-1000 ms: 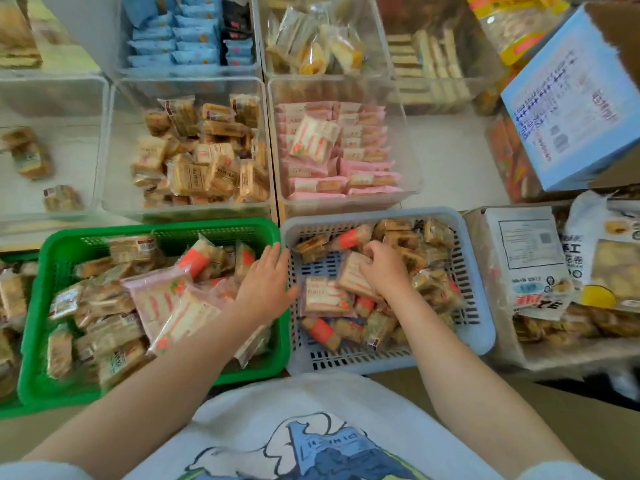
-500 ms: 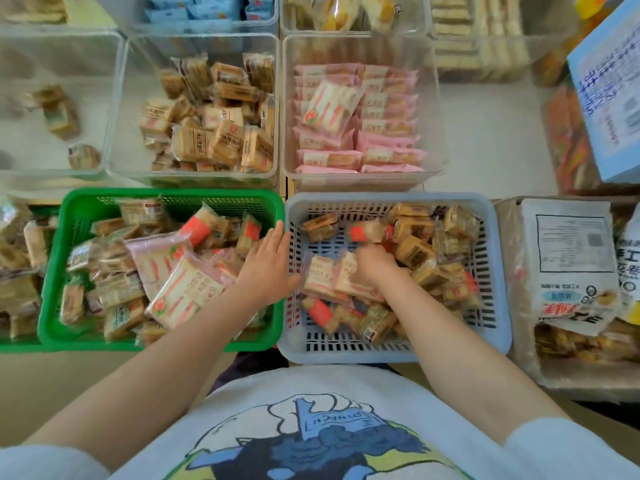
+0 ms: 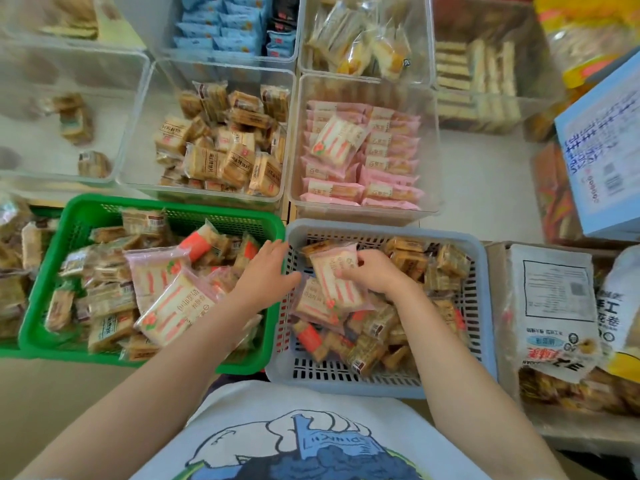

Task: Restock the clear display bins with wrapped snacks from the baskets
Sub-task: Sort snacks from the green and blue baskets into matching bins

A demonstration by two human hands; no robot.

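The right hand pinched a pink-striped snack packet in its fingers over the blue basket; the left hand rested flat just beside them, on the green basket.

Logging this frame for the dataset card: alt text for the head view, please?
A person's right hand pinches a pink-striped wrapped snack above a grey-blue slotted plastic basket of mixed snacks, while the left hand rests open on the rim of a green plastic basket. Beyond stand clear display bins, one holding pink wrapped snacks.
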